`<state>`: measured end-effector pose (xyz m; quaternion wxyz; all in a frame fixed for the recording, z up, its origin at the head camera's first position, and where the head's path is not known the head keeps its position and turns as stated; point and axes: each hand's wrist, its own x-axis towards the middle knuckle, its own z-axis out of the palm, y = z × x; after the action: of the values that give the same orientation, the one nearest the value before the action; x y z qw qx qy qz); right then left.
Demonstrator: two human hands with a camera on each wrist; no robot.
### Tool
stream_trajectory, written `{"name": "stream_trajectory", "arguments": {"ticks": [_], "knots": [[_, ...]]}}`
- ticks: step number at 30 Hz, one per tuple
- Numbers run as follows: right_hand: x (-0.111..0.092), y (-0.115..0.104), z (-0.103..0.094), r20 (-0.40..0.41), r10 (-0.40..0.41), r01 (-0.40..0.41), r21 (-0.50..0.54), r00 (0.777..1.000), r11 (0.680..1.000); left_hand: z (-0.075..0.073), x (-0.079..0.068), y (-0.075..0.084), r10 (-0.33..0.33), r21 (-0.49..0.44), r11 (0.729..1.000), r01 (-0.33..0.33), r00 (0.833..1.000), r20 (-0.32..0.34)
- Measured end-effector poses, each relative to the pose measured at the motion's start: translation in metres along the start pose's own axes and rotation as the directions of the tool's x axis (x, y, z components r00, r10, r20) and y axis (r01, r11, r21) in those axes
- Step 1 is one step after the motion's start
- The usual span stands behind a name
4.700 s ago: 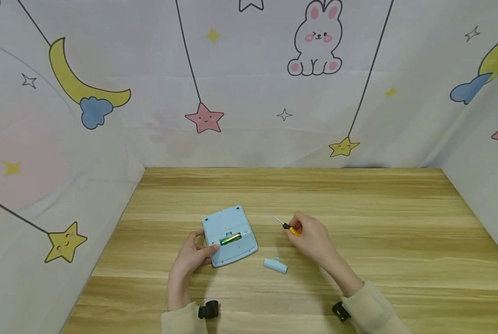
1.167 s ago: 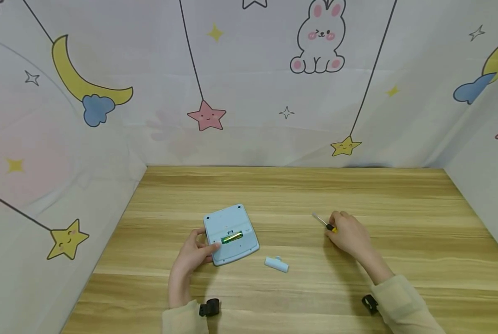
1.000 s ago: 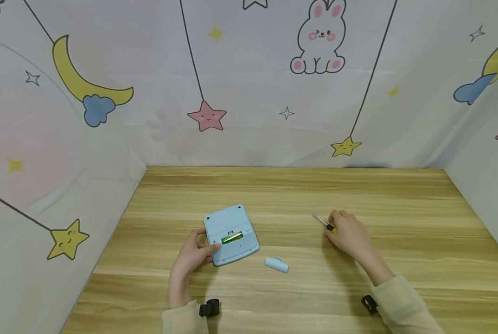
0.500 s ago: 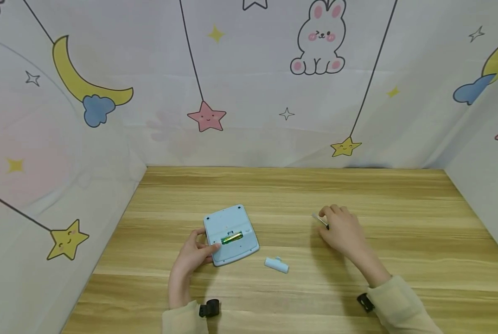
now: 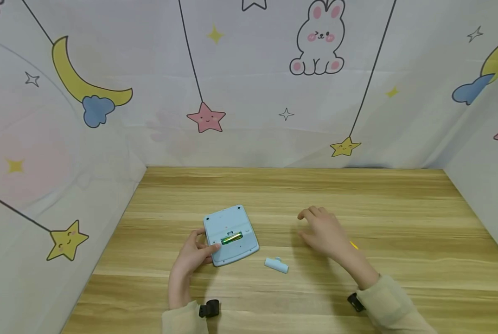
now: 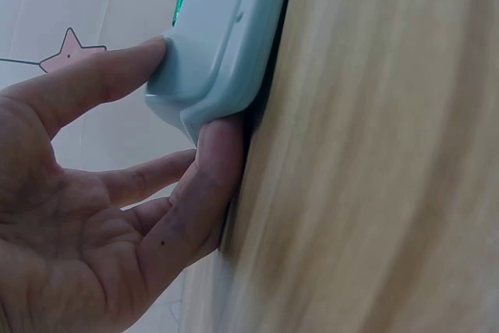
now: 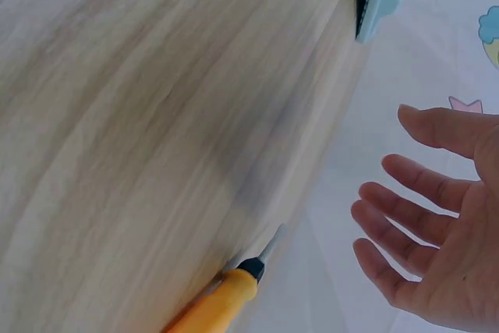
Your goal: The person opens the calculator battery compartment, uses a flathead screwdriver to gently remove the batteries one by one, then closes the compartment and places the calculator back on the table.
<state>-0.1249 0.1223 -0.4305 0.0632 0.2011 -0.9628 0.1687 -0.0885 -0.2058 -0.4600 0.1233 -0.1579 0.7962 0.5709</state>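
Observation:
A light-blue device, apparently a calculator [image 5: 232, 220], lies back side up, with a green battery [image 5: 232, 238] in its uncovered slot. My left hand [image 5: 192, 253] grips its near-left corner, the thumb on top and fingers [image 6: 210, 169] beneath the edge. To the right of the calculator, my right hand [image 5: 324, 232] hovers over the table holding nothing, fingers loosely bent and spread from the thumb. A screwdriver [image 7: 226, 298] with a yellow handle lies on the table; in the head view the right hand and wrist hide most of it. The light-blue battery cover [image 5: 276, 265] rests between the two hands.
The wooden table [image 5: 274, 190] is bordered by a white cloth backdrop [image 5: 249, 83] printed with stars, moons and a rabbit, at the back and both sides. Black wrist cameras are strapped at both sleeves.
My right hand carried the screwdriver rightward, set it down and let go, then moved back left with its fingers loosened. My left hand and the calculator have stayed in place.

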Motion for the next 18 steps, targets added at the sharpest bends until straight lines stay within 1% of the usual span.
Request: {"name": "stream_trajectory", "arguments": {"ticks": [3,6,9,16,18], "knots": [[0.002,-0.007,0.003,-0.014,-0.04,0.04,0.011,0.999,0.999,0.0,0.0,0.0,0.002,0.001,1.0,-0.002,1.0,0.001],[0.005,-0.013,0.005,-0.009,-0.07,0.071,0.028,0.997,0.997,0.0,0.0,-0.001,0.002,0.004,1.0,-0.002,1.0,0.001],[0.008,-0.019,0.009,0.014,-0.091,0.091,0.026,0.996,0.996,0.0,0.0,-0.001,0.0,0.007,1.0,0.0,1.0,-0.001],[0.018,-0.029,0.015,0.072,-0.142,0.144,-0.024,0.987,0.989,0.0,-0.001,0.001,-0.004,-0.002,1.0,0.004,1.0,-0.001],[0.02,-0.031,0.016,0.089,-0.155,0.156,-0.011,0.984,0.988,0.001,0.0,0.001,-0.009,-0.004,1.0,0.009,1.0,-0.002]]}}
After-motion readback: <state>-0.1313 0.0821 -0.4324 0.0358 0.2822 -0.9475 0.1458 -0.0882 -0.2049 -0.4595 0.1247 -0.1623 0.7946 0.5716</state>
